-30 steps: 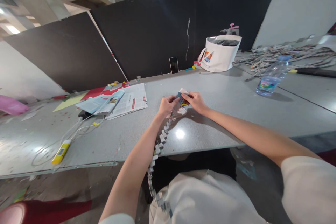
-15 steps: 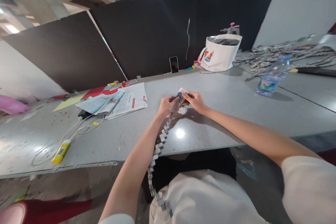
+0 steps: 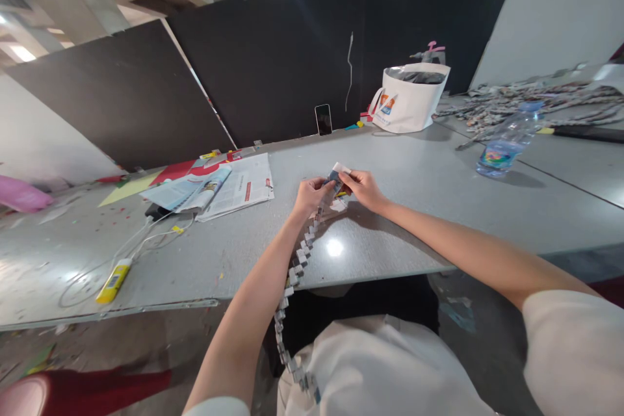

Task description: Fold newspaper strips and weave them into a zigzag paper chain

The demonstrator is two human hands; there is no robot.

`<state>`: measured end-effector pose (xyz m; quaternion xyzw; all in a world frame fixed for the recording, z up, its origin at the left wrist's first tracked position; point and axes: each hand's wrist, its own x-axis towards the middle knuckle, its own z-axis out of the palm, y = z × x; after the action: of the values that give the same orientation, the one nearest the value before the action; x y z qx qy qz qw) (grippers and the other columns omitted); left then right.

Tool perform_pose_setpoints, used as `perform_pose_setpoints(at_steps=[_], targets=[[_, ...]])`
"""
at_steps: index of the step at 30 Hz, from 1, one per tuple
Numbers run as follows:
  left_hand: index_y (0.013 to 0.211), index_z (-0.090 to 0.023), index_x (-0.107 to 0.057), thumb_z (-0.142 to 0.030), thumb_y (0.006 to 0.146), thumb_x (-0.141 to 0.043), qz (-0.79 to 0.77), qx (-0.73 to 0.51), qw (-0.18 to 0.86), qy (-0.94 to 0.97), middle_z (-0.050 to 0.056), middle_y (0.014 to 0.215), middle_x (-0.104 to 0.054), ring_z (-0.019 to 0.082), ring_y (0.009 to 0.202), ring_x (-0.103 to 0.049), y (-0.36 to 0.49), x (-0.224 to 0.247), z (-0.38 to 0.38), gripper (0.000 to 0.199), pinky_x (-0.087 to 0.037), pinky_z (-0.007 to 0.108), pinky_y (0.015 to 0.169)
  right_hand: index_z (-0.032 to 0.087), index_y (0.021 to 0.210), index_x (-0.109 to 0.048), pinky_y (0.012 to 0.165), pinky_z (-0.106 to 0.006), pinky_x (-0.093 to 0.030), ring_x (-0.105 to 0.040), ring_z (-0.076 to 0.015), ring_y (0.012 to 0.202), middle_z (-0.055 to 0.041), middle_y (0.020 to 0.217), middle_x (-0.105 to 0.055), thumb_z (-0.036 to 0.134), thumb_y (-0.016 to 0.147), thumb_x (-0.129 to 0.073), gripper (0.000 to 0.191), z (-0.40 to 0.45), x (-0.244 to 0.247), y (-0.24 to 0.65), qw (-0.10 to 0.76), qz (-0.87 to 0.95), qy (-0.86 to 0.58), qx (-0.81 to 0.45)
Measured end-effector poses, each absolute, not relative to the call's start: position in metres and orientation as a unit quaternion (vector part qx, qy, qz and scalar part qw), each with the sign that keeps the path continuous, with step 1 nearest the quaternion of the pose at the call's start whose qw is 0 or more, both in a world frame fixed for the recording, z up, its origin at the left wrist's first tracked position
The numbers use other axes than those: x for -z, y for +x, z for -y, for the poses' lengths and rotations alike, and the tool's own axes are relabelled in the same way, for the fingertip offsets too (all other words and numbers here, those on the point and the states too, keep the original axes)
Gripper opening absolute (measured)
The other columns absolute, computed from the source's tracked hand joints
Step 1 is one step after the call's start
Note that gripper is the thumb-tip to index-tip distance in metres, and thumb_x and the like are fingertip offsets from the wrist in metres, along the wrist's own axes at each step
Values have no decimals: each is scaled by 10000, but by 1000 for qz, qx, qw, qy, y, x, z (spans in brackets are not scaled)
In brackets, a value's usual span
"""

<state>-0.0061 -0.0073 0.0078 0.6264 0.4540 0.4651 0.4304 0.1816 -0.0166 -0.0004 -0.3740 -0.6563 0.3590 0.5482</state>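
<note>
A zigzag chain of folded paper [image 3: 302,255] runs from between my hands, over the table's front edge and down to my lap. My left hand [image 3: 310,196] pinches the chain's upper end, thumb and fingers pressed together. Opposite it, my right hand [image 3: 363,188] grips a small folded paper strip [image 3: 337,171] that meets the chain there. How the strip and chain join is hidden by my fingers. Under my hands lie some small paper pieces [image 3: 336,207], with a bit of yellow showing beside them.
Newspaper sheets [image 3: 238,188] and a yellow glue stick [image 3: 113,281] with white cables lie at the left. A phone [image 3: 323,119] leans on the black partition. At the right stand a white bag [image 3: 409,101] and a water bottle [image 3: 507,143], near many rolled paper sticks [image 3: 531,104].
My hands and the paper chain stay almost in the same place. Any shift of the fingers is too slight to make out.
</note>
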Motion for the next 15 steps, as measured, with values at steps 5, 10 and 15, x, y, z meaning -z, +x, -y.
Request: perform_pose_setpoints(at_steps=[5, 10, 15], targets=[[882, -132, -815, -516, 849, -765, -454, -467, 407, 641, 65, 799, -760, 184, 717, -658, -9, -5, 1, 389, -486, 257, 618, 207, 669, -572, 572, -295, -388, -487, -154, 601, -18, 609, -539, 765, 922, -598, 613, 12, 3, 183, 558, 647, -373, -362], [897, -135, -825, -469, 854, -755, -459, -473, 396, 640, 59, 839, -778, 188, 773, -673, -9, -5, -1, 344, -493, 252, 671, 206, 683, -572, 569, -296, -362, -475, -148, 591, -10, 608, -529, 742, 938, -602, 594, 8, 7, 185, 565, 644, -368, -361], [895, -140, -826, -472, 855, -762, -455, -474, 406, 635, 61, 824, -774, 190, 752, -674, -10, -4, -2, 340, -498, 256, 658, 212, 685, -569, 565, -301, -356, -473, -150, 580, -7, 596, -526, 771, 933, -583, 611, 6, 8, 186, 565, 645, -368, -359]])
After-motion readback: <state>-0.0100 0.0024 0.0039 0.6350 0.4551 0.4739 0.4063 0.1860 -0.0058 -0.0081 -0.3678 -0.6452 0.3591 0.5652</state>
